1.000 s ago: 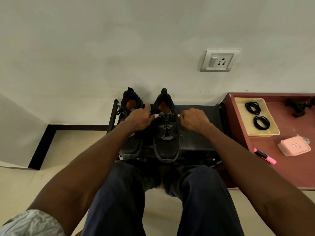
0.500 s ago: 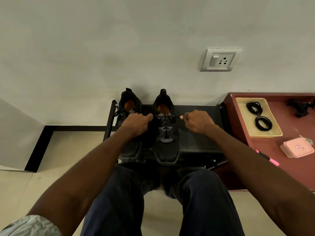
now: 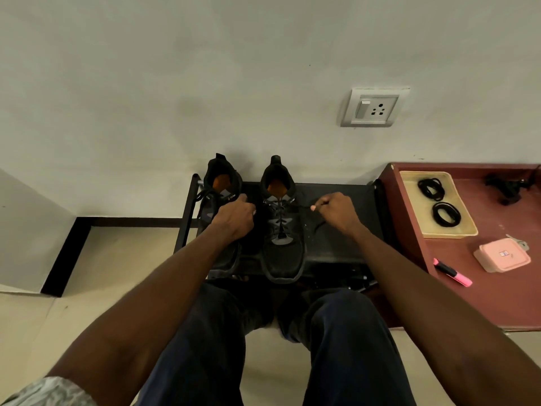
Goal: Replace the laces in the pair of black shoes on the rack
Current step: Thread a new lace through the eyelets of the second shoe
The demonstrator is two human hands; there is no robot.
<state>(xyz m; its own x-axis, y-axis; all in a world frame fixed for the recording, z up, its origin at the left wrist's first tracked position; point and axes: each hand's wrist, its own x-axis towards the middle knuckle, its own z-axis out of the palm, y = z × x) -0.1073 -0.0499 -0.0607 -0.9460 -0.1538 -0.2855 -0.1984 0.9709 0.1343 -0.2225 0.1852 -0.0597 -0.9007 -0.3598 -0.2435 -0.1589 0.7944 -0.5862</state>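
Two black shoes sit side by side on the rack [image 3: 336, 230], toes toward you, heels at the wall. Right shoe [image 3: 281, 230] is the one in hand: its lace [image 3: 280, 222] is untied but threaded through the eyelets. Your right hand [image 3: 336, 213] pinches one lace end, drawn out to the right over the rack. Your left hand [image 3: 235, 219] has a curled grip between the shoes; likely on the other end, but the lace there is hidden. Left shoe [image 3: 221, 206] is partly under that hand. Pull each end evenly outward, then loosen the crossings from the top eyelets down, one row at a time; yanking could drag the shoe off the rack. Spare lace coils [image 3: 439, 200] wait in the tray [image 3: 465, 230] on the red surface [image 3: 497, 294].
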